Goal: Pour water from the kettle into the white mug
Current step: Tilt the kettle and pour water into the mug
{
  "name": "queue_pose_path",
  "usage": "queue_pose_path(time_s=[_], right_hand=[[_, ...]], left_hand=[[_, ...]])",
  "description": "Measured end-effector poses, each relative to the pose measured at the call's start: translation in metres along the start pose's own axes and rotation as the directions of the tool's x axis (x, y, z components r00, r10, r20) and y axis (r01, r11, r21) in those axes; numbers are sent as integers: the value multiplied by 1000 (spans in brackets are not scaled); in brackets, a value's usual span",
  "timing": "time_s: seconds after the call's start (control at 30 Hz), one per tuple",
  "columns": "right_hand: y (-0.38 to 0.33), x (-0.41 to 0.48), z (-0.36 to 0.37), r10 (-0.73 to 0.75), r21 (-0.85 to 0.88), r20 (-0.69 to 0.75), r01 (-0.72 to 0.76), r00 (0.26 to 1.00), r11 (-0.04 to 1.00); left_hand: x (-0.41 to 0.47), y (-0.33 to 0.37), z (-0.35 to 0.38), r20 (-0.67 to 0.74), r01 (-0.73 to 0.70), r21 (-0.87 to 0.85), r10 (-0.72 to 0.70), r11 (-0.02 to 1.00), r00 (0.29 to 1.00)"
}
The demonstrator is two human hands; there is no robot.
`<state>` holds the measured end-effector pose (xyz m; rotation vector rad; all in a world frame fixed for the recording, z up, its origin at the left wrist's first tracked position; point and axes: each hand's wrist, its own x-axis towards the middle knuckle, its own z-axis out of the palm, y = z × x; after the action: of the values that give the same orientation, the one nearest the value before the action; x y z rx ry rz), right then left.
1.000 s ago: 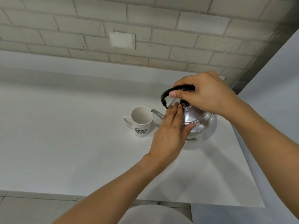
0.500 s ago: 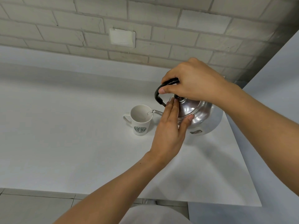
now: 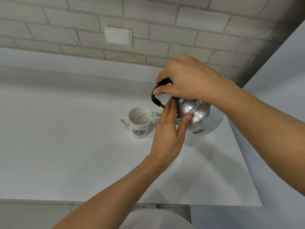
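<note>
A shiny metal kettle (image 3: 198,113) with a black handle is lifted off the white counter (image 3: 66,146) and tilted to the left. My right hand (image 3: 186,81) is closed around its handle from above. My left hand (image 3: 168,129) lies flat against the kettle's lid and near side, fingers together, thumb on the body. The spout reaches over the rim of the white mug (image 3: 139,122), which stands upright with a green logo facing me and its handle to the left. A thin clear stream of water runs from the spout into the mug.
A pale brick wall with a white cover plate (image 3: 118,36) runs behind the counter. A pale blue-grey panel (image 3: 280,80) rises at the right of the counter. The counter's front edge (image 3: 99,199) is near me, with floor tiles below.
The kettle has been lifted higher and tilted further to the left, bringing its spout over the mug's rim. Water now flows into the mug. My left hand stayed pressed on the lid.
</note>
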<state>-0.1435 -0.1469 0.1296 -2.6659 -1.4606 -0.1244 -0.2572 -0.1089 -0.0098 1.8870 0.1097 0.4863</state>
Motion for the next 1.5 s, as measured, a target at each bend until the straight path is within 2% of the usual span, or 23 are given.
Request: queue_pose_path(time_s=[1.5], right_hand=[[-11, 2, -18, 11, -125, 43, -5, 999, 992]], left_hand=[[3, 11, 5, -27, 9, -73, -11, 997, 1000]])
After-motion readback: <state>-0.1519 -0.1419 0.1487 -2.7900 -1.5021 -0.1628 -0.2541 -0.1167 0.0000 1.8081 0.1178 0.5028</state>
